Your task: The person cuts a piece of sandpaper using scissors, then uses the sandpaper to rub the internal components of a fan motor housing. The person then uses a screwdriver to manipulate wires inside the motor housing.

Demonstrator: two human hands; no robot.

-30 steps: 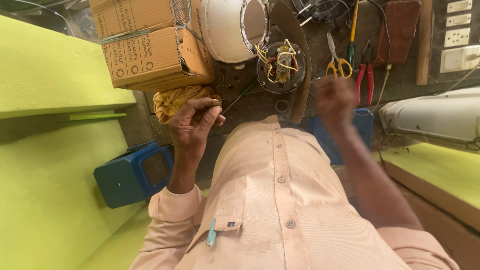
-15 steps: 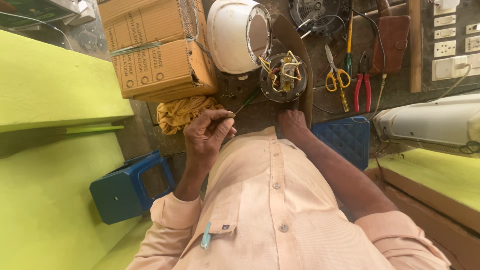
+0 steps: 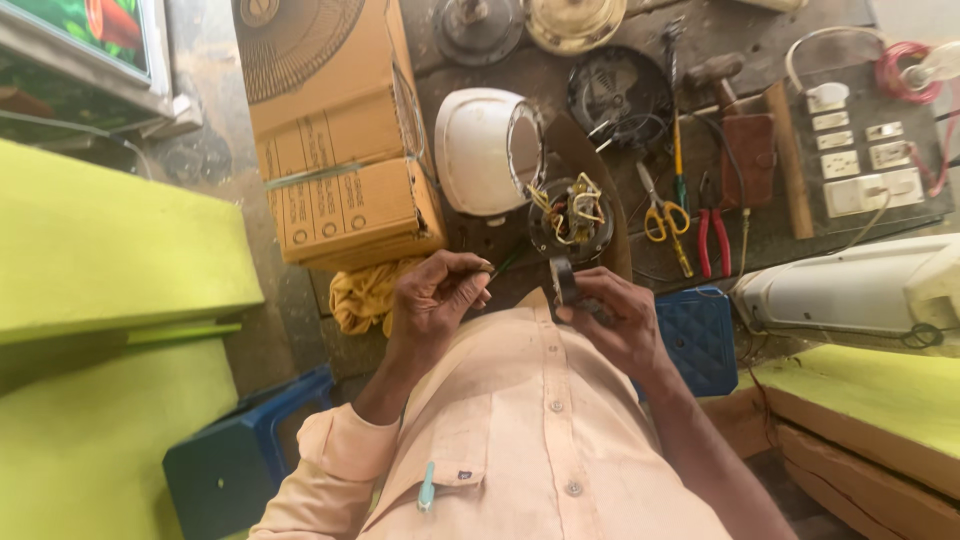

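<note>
My left hand (image 3: 432,297) is held in front of my chest, its fingertips pinched on a thin green wire (image 3: 504,264) that runs toward a round black motor part (image 3: 572,216) with yellow wires sticking out. Just right of it, my right hand (image 3: 615,322) grips a small black roll of tape (image 3: 565,282). The two hands are close together above my peach shirt (image 3: 530,440). A white rounded housing (image 3: 482,150) lies beside the motor part on the workbench.
A cardboard box (image 3: 330,150) stands at the left of the bench, with a yellow cloth (image 3: 364,296) below it. Yellow-handled scissors (image 3: 664,222), red pliers (image 3: 714,242) and a switchboard (image 3: 862,165) lie to the right. Blue stools (image 3: 702,338) (image 3: 235,462) flank me. A white appliance (image 3: 850,290) sits at right.
My right hand came back from the bench toward my chest and now holds the black tape roll. The left hand stays pinched on the green wire; the view tilted toward the bench.
</note>
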